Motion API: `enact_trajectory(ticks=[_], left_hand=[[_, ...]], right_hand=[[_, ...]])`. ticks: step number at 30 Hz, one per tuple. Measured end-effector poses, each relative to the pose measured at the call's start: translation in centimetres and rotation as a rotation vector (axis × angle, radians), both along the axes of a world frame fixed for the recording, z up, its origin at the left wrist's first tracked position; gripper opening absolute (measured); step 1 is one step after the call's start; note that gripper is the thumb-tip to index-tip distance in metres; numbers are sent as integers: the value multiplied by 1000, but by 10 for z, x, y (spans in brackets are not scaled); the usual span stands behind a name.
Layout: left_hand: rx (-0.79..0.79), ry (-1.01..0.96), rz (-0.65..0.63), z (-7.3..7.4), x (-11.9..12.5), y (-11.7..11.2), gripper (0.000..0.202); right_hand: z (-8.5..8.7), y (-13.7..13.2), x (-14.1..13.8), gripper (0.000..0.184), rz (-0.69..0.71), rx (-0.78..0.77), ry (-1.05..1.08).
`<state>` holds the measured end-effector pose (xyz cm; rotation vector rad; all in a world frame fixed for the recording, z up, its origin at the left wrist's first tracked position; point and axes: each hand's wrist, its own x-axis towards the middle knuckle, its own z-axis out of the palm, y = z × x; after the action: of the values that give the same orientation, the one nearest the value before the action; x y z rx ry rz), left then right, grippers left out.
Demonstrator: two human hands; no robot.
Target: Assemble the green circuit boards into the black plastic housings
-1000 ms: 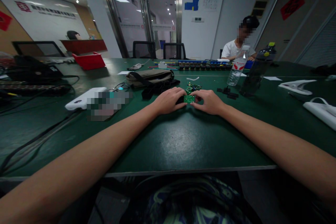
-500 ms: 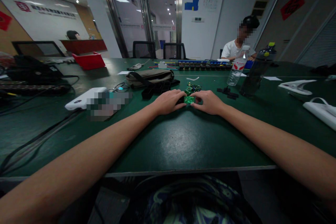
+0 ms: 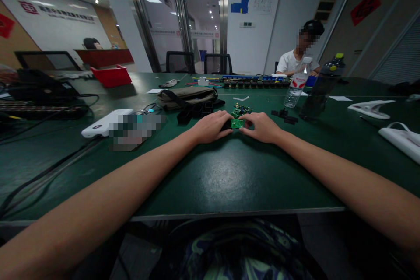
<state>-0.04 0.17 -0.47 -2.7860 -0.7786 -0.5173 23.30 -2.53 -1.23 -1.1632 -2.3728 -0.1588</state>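
Note:
A small green circuit board [image 3: 237,124] is held between my two hands, above the table's middle. My left hand [image 3: 213,126] pinches its left side, with a dark piece partly hidden under the fingers. The thumb and fingertips of my right hand [image 3: 261,127] close on its right side. Just beyond the fingers lies a pile of green circuit boards [image 3: 242,109]. Several black plastic parts [image 3: 285,116] rest to the right of it, and black open boxes [image 3: 195,111] stand behind my left hand.
A grey-brown pouch [image 3: 187,97] lies behind the boxes. At right stand a clear water bottle [image 3: 297,85] and a dark bottle [image 3: 323,89]. A white device [image 3: 106,122] with cables sits at left, a red bin [image 3: 111,76] farther back. A person [image 3: 292,61] sits across the table.
The small board has tilted slightly in my fingers, and its glare has faded. Both hands stay in nearly the same place.

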Motion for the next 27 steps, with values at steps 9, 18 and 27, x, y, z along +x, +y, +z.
enact_trajectory(ticks=[9,18,27], left_hand=[[-29,-19,-19,1,-1,0,37],[1,-22,-45,0,-1,0,34],[-4,-23,-45,2,-1,0,33]], right_hand=[[-1,0,0,34,6,-9,0],[0,-1,0,31,31,1,17],[-1,0,1,30,40,-14,30]])
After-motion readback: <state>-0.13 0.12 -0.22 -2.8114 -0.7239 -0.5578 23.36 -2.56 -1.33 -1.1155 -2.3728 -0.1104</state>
